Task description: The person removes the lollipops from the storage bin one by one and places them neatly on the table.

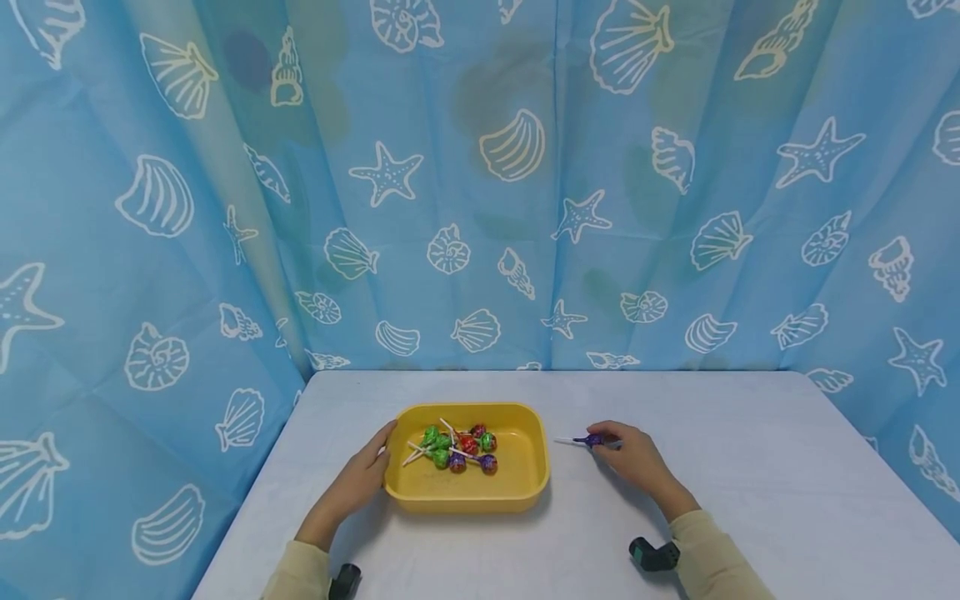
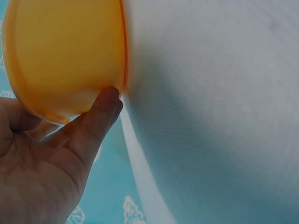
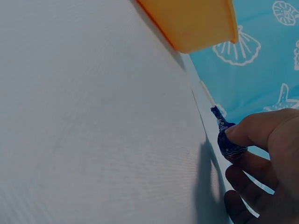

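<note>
A yellow tray (image 1: 517,483) holds several lollipops (image 1: 442,458) in green, red and purple wrappers, mostly in its left half. At its left side my left hand (image 1: 358,483) rests, and in the left wrist view the fingers of that hand (image 2: 51,163) touch the tray's wall (image 2: 65,56), thumb near the rim. To the right of the tray, my right hand (image 1: 637,460) pinches a purple-wrapped lollipop (image 1: 589,440) by its head, stick pointing left. The right wrist view shows this lollipop (image 3: 231,142) between thumb and finger of the right hand (image 3: 271,163).
The tray stands on a white-covered table (image 1: 787,467). Blue curtains (image 1: 465,200) with shell and starfish prints hang behind and at the sides. Dark devices are at both wrists, one (image 1: 654,555) beside the right sleeve and another (image 1: 345,582) beside the left.
</note>
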Tool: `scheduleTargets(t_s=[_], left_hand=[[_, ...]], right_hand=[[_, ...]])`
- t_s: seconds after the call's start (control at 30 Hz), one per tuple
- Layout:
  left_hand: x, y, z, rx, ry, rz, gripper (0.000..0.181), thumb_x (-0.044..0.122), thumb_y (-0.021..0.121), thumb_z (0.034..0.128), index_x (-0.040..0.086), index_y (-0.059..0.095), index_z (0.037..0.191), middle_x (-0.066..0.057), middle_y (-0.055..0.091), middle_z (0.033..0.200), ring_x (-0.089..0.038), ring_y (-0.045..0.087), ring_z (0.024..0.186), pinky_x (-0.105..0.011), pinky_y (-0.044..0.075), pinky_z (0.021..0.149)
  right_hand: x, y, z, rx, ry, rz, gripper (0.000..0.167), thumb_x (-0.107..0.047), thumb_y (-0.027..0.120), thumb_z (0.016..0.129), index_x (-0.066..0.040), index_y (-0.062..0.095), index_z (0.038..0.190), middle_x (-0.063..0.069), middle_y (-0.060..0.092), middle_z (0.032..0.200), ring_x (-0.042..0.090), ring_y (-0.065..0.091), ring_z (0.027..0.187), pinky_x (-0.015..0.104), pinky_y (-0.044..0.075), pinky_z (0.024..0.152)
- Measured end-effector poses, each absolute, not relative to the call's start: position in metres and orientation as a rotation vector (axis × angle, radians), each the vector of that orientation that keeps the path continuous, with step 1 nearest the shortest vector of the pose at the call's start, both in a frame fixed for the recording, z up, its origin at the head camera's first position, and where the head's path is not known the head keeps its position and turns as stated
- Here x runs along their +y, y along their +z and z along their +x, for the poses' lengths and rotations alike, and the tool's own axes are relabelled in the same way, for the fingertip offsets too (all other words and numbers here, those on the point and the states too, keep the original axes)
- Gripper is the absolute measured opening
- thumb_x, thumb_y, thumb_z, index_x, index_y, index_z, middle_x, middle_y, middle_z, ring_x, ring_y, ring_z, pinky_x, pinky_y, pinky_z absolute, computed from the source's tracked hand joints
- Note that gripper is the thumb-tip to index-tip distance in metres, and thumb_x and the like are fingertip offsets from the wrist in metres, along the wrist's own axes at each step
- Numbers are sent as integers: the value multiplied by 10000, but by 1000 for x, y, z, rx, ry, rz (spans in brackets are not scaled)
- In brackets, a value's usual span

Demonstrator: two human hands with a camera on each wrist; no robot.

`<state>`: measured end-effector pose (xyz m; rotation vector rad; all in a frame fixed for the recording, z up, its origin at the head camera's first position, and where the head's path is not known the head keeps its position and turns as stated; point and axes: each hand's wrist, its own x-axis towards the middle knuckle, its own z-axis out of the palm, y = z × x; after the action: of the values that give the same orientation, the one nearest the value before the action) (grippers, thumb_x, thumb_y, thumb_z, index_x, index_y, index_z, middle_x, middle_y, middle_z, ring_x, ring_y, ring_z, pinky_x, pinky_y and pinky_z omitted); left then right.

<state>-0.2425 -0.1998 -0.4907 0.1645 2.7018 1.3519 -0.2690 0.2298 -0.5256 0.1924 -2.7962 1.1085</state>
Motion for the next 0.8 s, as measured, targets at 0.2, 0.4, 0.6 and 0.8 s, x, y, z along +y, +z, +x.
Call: scheduleTargets(t_s=[0.2,0.4,0.6,0.8], left_hand=[[-200,-491,-242,2705,1341,156,539,129,364,1082,58,267,1608,-207,332,1609,-429,305,1469,-608,300,1156],[-200,-492,-243,2718,1333,164,539,131,366,1082,54,268,1607,-208,338,1606,-423,301,1473,-605,290,1160],[-200,-492,-243,2723,1321,154,543,134,369,1080,59,266,1608,-207,330,1611,-427,293,1475,-609,281,1163],[-200,-491,-243,2720,1327,167,540,132,372,1082,48,269,1605,-210,319,1615,-428,282,1479,-606,265,1171]], right_hand=[[228,-531,-271,-2855,1062,168,289,-32,703,898,-66,715,1186,136,705,1165,343,653,1084,551,524,970],[228,-531,-272,-2861,1050,164,339,-45,701,899,-64,692,1237,159,684,1235,389,612,1186,577,484,1021],[228,-529,-271,-2858,1071,161,374,-45,709,892,-54,675,1264,174,665,1271,406,582,1238,590,456,1048],[227,-526,-268,-2854,1060,162,379,-52,703,898,-48,667,1276,187,646,1301,421,556,1263,597,446,1054]])
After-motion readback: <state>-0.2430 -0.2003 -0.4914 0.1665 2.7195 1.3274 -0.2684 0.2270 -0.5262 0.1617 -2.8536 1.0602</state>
